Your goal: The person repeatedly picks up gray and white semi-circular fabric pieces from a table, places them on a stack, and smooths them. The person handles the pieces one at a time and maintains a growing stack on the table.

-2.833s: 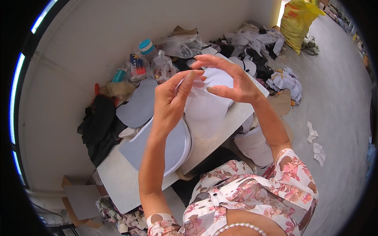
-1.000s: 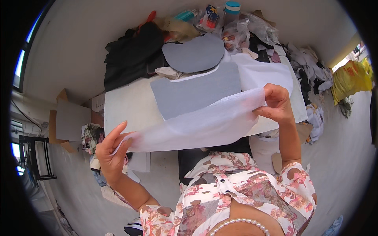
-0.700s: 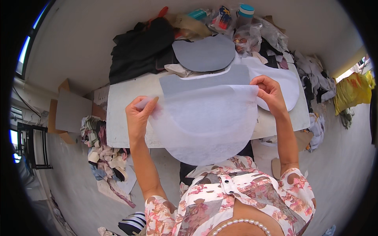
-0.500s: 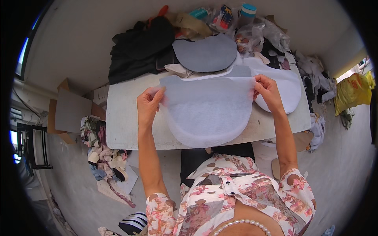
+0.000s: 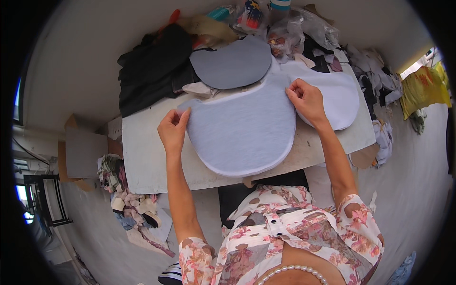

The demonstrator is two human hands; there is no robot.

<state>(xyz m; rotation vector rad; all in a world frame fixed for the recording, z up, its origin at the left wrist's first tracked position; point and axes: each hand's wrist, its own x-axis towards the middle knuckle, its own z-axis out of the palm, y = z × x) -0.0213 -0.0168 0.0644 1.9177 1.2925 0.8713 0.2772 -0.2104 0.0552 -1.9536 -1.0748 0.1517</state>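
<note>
A light grey bib-shaped fabric piece (image 5: 242, 128) lies spread on the table, its curved side toward me. White edging shows under its lower rim, perhaps a layer beneath. My left hand (image 5: 172, 132) pinches its upper left corner between thumb and fingers. At the upper right corner, my right hand (image 5: 308, 102) is closed on the edge of the same piece. A similar white piece (image 5: 339, 99) lies beside it, just past my right hand. Farther back rests a darker grey piece (image 5: 232, 66) of like shape.
Black cloth (image 5: 149, 71) covers the table's (image 5: 145, 161) far left. Clear plastic bags (image 5: 287, 38) and a blue-lidded jar (image 5: 280, 5) crowd the back. Fabric scraps (image 5: 135, 199) hang and lie at the left; a yellow bag (image 5: 422, 92) stands at the right.
The light grey piece, held up with its top edge stretched straight, now lies flatter with its top dip showing. Both hands have shifted a little left in view, and the view has tilted slightly.
</note>
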